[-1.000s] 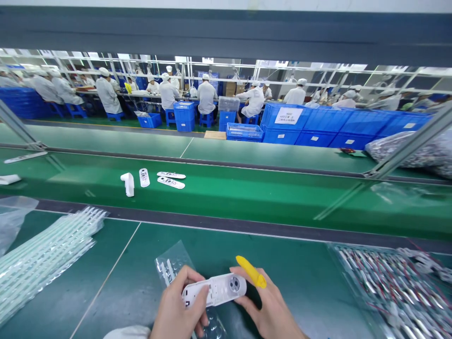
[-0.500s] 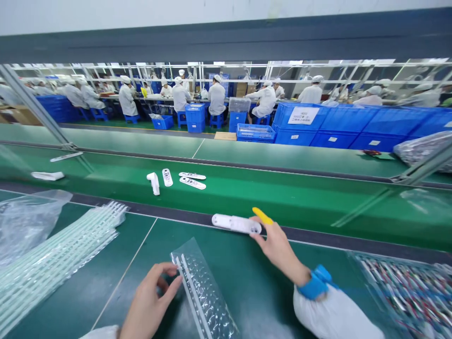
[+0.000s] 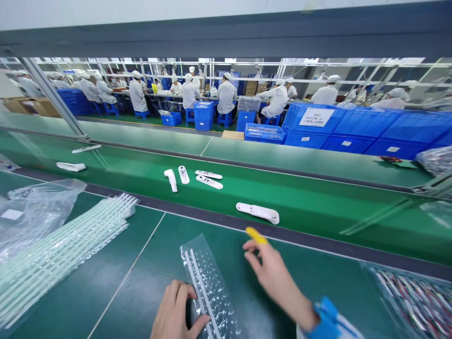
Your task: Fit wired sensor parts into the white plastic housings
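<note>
My left hand [image 3: 179, 308] lies at the left edge of a clear bubble-wrap piece [image 3: 219, 292], its fingers bent and its thumb apart, touching near two thin white strips [image 3: 201, 282] that lie on the wrap. No strip is lifted. My right hand [image 3: 266, 261], with a yellow finger cot [image 3: 256, 235] on one finger, hovers over the near bench with fingers apart and nothing in them. Beyond it, a long white plastic housing part [image 3: 257, 213] rests on the green conveyor belt [image 3: 318, 221] near its dark edge.
More white housing parts [image 3: 209, 182] lie along the belt, one of them gun-shaped [image 3: 171, 180]. Bundled pale strips [image 3: 70, 249] and plastic bags [image 3: 42, 202] cover the bench's left. Bundled coloured wires [image 3: 416, 292] lie at right. Blue crates [image 3: 318, 122] and seated co-workers are beyond.
My right hand has let go of the white housing part, now on the belt, and drawn back toward me. My left hand has moved lower along the strips. The view has shifted slightly.
</note>
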A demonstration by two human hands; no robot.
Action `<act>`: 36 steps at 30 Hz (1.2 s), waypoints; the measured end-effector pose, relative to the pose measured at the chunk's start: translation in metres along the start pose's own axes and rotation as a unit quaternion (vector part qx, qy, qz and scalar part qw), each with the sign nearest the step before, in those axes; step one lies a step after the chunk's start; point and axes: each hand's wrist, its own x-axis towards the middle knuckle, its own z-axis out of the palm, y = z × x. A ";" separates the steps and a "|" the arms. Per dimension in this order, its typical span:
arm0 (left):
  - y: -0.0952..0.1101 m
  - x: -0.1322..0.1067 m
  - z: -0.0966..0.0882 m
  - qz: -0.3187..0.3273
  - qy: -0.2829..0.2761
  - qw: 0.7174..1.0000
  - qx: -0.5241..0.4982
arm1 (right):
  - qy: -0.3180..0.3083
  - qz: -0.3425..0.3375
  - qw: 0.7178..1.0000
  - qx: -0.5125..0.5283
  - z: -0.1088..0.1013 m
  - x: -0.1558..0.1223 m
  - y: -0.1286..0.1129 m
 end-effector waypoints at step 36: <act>0.011 0.009 0.005 -0.167 -0.094 0.903 -0.384 | 0.008 -0.042 0.997 0.058 0.037 -0.043 -0.079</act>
